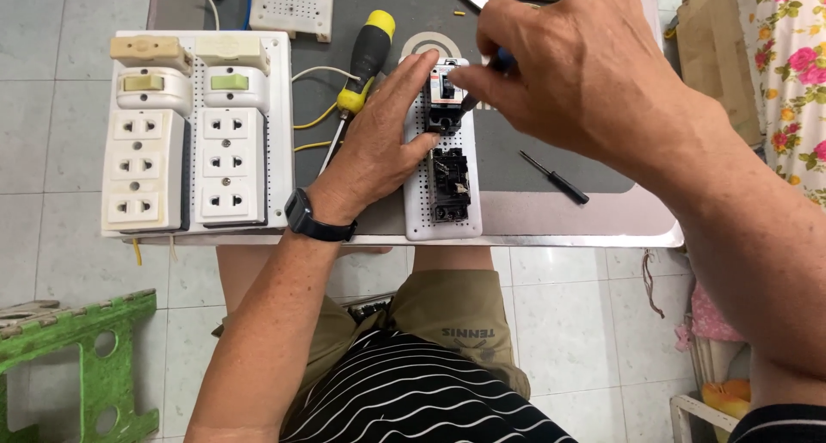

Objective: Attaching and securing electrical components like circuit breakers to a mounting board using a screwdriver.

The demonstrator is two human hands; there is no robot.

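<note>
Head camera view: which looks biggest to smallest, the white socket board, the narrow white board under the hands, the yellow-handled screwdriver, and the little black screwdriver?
1. White socket board
2. Narrow white board, partly hidden by the left hand
3. Yellow-handled screwdriver, tip hidden
4. Little black screwdriver

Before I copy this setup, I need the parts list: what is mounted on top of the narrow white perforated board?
On the narrow white board sit a breaker and a black socket. The left hand covers its left edge; the right hand hides the screwdriver handle.
</note>
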